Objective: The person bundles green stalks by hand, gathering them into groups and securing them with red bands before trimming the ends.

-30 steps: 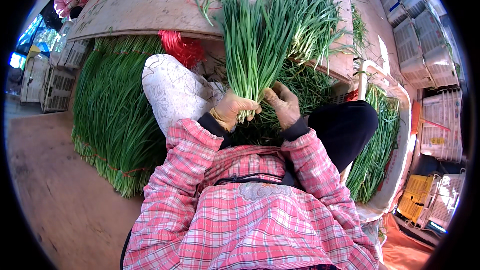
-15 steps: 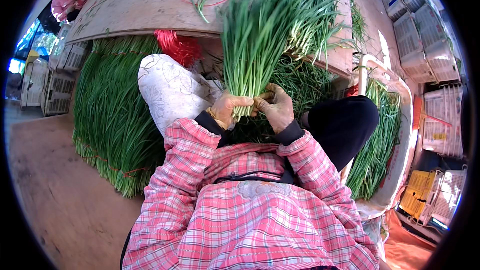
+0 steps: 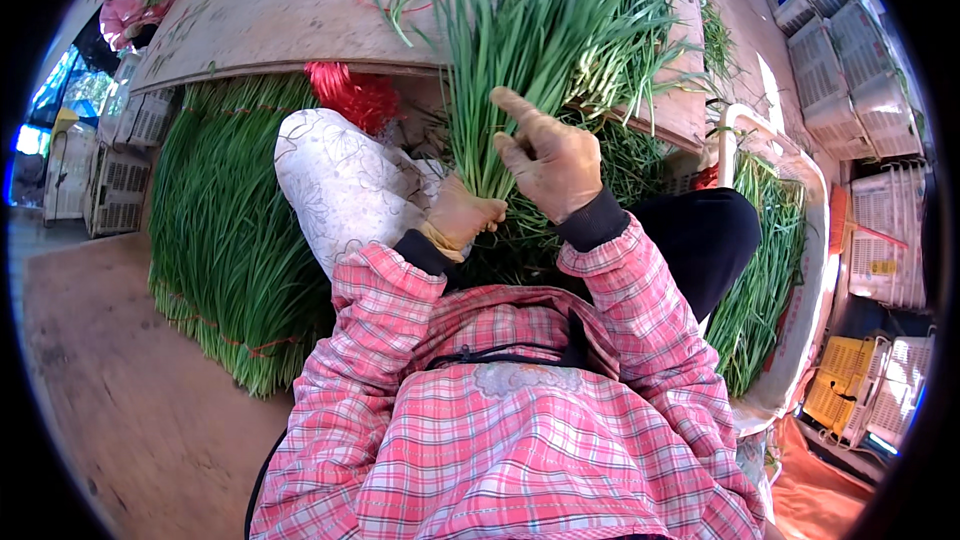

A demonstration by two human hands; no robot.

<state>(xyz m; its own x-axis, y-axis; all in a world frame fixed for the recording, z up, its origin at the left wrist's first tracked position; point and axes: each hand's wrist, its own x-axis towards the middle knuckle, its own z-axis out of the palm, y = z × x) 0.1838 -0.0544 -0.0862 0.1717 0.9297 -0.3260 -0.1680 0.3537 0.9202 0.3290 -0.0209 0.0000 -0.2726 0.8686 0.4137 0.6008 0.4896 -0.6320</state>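
Observation:
My left hand (image 3: 462,215), in a yellowish glove, is closed round the pale lower ends of a bunch of garlic chives (image 3: 472,125), whose green leaves point up and away. My right hand (image 3: 562,162), gloved alike, is raised beside the stems. Its index finger stretches over the bunch and its thumb stands apart, while the other fingers look curled and partly hidden. Behind the held bunch, a loose heap of chives (image 3: 625,25) lies on the wooden board (image 3: 290,0), and the leaves overlap from this angle.
Stacked chive bundles (image 3: 235,240) tied in red stand at my left. Red ties (image 3: 350,98) hang at the board's edge. At my right is a white basket (image 3: 822,250) holding chives. Crates (image 3: 865,80) line the far right. Another person (image 3: 135,0) works at the far left.
My right hand has left the stem ends beside my left hand and risen, its index finger now extended over the bunch. The held bunch looks thinner. My left hand stays at the base.

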